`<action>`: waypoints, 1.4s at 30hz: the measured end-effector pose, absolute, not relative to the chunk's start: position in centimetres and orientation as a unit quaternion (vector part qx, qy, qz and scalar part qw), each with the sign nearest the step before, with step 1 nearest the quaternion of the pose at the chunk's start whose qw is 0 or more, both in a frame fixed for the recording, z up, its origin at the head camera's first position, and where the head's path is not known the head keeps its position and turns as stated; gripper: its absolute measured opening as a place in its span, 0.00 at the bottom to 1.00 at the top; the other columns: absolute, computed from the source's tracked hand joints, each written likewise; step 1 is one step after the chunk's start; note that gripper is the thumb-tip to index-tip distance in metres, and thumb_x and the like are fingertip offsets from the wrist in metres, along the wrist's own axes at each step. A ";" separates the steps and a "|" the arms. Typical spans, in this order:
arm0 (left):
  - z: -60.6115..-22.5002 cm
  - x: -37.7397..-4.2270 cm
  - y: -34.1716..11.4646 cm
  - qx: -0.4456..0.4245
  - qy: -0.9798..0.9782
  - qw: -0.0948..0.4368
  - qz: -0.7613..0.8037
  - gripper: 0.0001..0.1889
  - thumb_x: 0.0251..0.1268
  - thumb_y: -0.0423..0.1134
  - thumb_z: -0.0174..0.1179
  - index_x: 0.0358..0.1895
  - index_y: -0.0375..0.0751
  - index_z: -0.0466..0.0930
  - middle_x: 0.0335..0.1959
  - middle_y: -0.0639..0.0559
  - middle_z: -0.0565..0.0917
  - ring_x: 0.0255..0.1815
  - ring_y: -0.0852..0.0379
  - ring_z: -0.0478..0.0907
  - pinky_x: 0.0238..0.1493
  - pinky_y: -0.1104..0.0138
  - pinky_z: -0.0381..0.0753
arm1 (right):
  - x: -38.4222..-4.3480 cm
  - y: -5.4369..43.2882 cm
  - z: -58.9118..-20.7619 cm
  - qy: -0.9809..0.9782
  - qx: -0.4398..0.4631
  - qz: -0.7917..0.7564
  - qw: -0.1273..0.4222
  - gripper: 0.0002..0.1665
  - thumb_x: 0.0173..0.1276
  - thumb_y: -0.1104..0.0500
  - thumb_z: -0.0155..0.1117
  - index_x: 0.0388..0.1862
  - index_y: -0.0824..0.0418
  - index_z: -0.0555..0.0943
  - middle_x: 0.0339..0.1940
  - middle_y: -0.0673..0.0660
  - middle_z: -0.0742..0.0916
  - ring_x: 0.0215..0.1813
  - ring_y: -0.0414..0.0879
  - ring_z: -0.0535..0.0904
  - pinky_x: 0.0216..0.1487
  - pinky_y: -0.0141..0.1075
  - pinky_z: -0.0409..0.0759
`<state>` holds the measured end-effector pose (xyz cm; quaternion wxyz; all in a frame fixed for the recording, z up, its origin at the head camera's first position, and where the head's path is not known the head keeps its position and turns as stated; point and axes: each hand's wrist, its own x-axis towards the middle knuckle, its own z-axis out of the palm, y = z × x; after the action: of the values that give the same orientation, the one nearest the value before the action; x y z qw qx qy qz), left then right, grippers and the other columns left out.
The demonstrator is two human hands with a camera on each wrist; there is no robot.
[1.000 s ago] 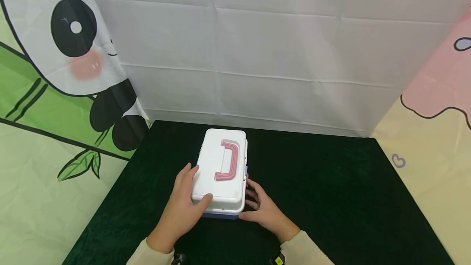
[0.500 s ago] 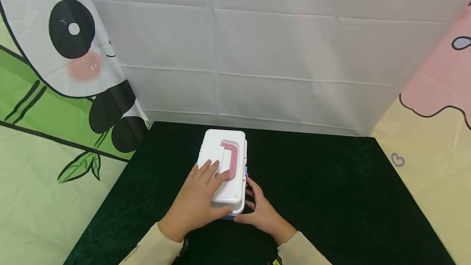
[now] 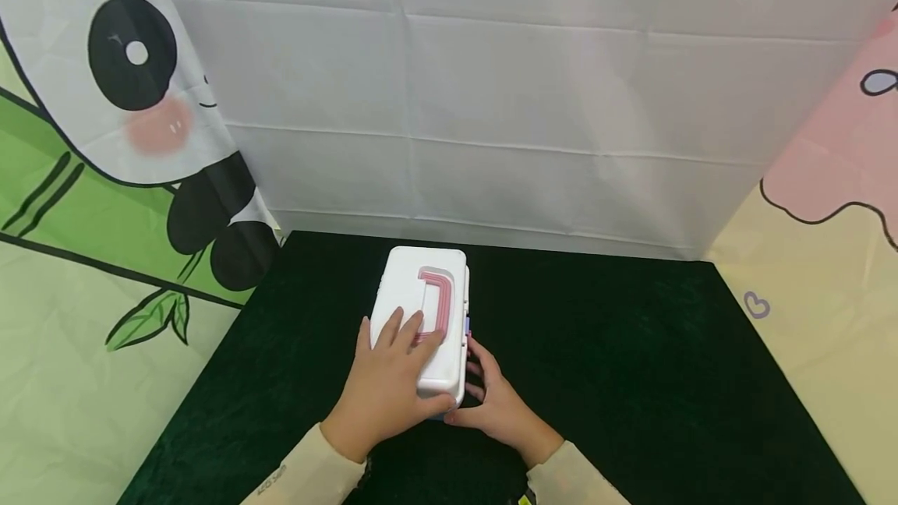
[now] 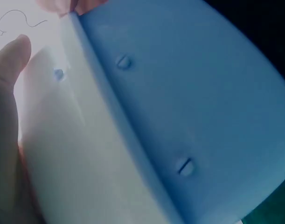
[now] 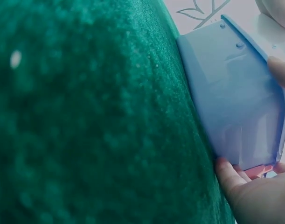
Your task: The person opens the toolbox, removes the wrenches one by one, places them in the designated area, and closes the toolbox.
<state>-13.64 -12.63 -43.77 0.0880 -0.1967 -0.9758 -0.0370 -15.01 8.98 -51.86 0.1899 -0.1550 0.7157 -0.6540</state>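
A storage box (image 3: 421, 263) with a white lid, a pink handle (image 3: 443, 298) folded flat on it and a blue base (image 4: 203, 93) stands on the dark green cloth, lid down. My left hand (image 3: 389, 384) lies spread over the near part of the lid, fingers straight, index fingertip over the handle's near end. The thumb (image 4: 14, 58) lies along the lid's near edge. With my right hand (image 3: 501, 407) I hold the box's near right corner: thumb at the front rim, fingers along the right side by a pink latch (image 5: 258, 171).
Dark green cloth (image 3: 603, 365) covers the table. Behind it hangs a pale grey fabric backdrop (image 3: 526, 100). A panda print (image 3: 133, 53) is on the left, a pink and yellow print (image 3: 835, 146) on the right.
My left hand has slid from the box's left edge onto the lid, moving right across it and covering part of the handle. The right hand stays at the corner.
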 end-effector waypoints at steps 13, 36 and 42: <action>-44.1 -13.2 -11.8 -0.177 -0.974 0.133 -0.044 0.50 0.49 0.83 0.59 0.74 0.58 0.73 0.75 0.42 0.70 0.75 0.34 0.60 0.64 0.25 0.57 | -14.8 8.8 -51.7 0.713 -0.153 -0.658 0.190 0.68 0.58 0.61 0.81 0.85 0.46 0.44 0.85 0.55 0.50 0.81 0.60 0.54 0.74 0.51 0.66; -44.8 -13.2 -11.6 -0.172 -0.963 0.189 -0.085 0.44 0.50 0.79 0.62 0.68 0.57 0.80 0.70 0.41 0.76 0.71 0.34 0.68 0.62 0.25 0.61 | -14.9 9.0 -51.9 0.703 -0.146 -0.668 0.195 0.68 0.58 0.61 0.82 0.85 0.47 0.45 0.85 0.56 0.50 0.81 0.61 0.54 0.74 0.51 0.67; -44.5 -13.3 -11.8 -0.162 -0.960 0.193 -0.121 0.42 0.51 0.77 0.64 0.67 0.57 0.81 0.72 0.42 0.74 0.72 0.34 0.67 0.61 0.23 0.62 | -15.0 9.2 -52.0 0.691 -0.165 -0.679 0.186 0.70 0.56 0.62 0.82 0.86 0.49 0.44 0.85 0.56 0.49 0.81 0.61 0.54 0.74 0.51 0.67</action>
<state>-13.28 -11.83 -44.51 0.1929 -0.1622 -0.9601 -0.1213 -15.02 9.20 -51.98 0.1857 -0.1651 0.6913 -0.6785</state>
